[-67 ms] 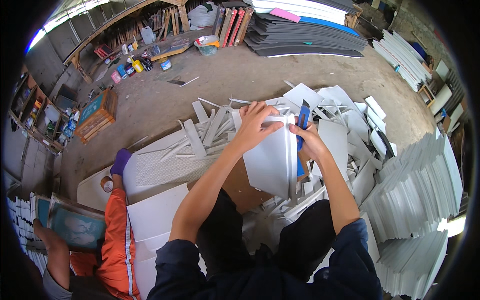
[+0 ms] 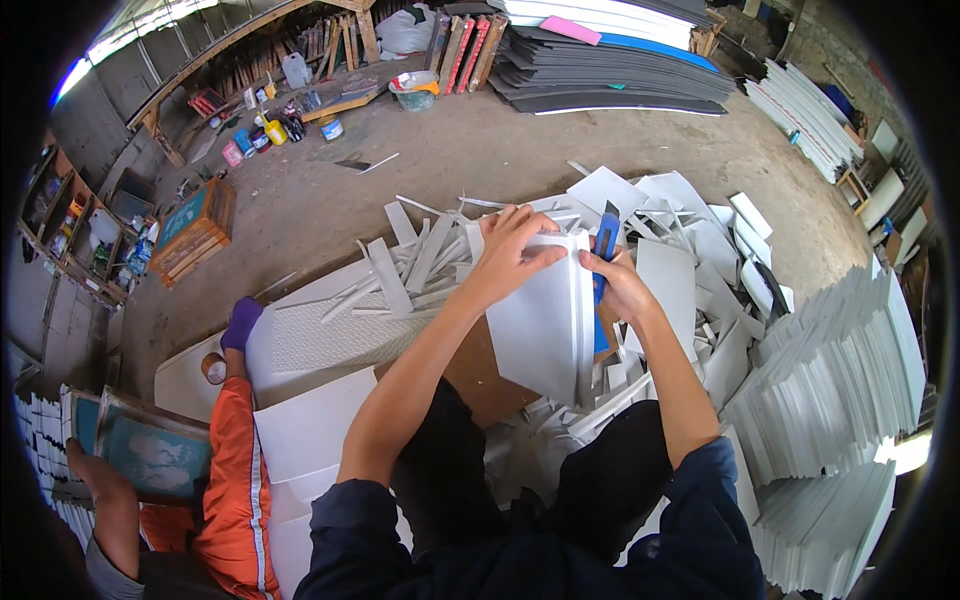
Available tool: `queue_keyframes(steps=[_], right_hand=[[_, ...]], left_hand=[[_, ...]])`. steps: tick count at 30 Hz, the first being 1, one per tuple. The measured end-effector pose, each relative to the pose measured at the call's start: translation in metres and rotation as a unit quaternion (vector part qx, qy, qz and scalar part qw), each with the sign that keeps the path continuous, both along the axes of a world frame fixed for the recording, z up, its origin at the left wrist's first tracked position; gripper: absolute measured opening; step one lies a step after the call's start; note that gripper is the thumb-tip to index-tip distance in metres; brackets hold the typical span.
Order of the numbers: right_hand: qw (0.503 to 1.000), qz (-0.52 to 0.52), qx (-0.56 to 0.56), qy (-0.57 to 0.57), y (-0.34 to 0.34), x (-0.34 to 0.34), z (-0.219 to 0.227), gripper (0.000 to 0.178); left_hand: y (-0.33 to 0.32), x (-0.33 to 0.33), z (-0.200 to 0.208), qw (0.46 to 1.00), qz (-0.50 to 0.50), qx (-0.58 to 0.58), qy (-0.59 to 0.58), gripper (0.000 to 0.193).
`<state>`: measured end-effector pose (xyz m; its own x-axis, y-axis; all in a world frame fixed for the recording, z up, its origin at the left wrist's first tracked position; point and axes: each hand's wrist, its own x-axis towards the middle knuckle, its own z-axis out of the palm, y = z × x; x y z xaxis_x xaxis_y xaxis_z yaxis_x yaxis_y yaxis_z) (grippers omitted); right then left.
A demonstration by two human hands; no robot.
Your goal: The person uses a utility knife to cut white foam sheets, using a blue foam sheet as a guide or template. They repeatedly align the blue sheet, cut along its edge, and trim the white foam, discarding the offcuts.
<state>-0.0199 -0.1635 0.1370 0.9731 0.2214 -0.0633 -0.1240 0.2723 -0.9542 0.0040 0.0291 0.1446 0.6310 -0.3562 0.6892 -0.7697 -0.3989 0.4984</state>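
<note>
Between my hands a few white foam sheets [image 2: 540, 320] stand on edge, pressed together. My left hand [image 2: 512, 250] grips their top edge, thumb on the near side and fingers over the far side. In my right hand [image 2: 622, 280] is a blue utility knife [image 2: 606, 246], its dark blade pointing up and away. The right thumb rests against the right edge of the sheets. Below them lies a brown board [image 2: 485, 375], partly hidden by the sheets, and a strip of blue shows behind their right side.
White offcuts [image 2: 700, 250] are heaped beyond and right of my hands. Tall stacks of white sheets [image 2: 830, 380] stand close on my right. At left sits another person with an orange trouser leg [image 2: 232, 480], near a framed screen [image 2: 155, 450]. Dark sheets [image 2: 600, 75] are piled at the back.
The knife and right hand have shifted very slightly. Otherwise the hands and foam sheets stay in the same place.
</note>
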Motion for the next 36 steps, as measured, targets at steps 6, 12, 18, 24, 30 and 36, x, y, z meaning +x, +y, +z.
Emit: queue_keyframes(steps=[6, 12, 18, 24, 30, 36], right_hand=[[0.999, 0.038, -0.002, 0.038, 0.002, 0.002, -0.011, 0.035], [0.992, -0.075, 0.012, 0.105, -0.027, 0.023, -0.041, 0.034], [0.981, 0.024, 0.047, 0.188, -0.044, 0.013, -0.042, 0.044], [0.979, 0.081, -0.025, 0.185, -0.052, 0.003, -0.028, 0.030], [0.986, 0.044, -0.031, 0.160, -0.050, -0.001, -0.029, 0.026], [0.985, -0.044, -0.156, 0.063, -0.048, 0.002, -0.026, 0.020]], left_hand=[[0.000, -0.001, -0.007, 0.998, 0.051, 0.032, 0.022, 0.041], [0.012, 0.017, -0.028, 0.967, 0.237, 0.088, 0.042, 0.037], [0.021, 0.019, -0.045, 0.941, 0.300, 0.126, 0.088, 0.037], [0.008, 0.021, -0.057, 0.939, 0.279, 0.186, 0.073, 0.040], [0.007, 0.022, -0.065, 0.936, 0.262, 0.228, 0.060, 0.042], [0.013, 0.029, -0.068, 0.946, 0.221, 0.233, 0.045, 0.036]])
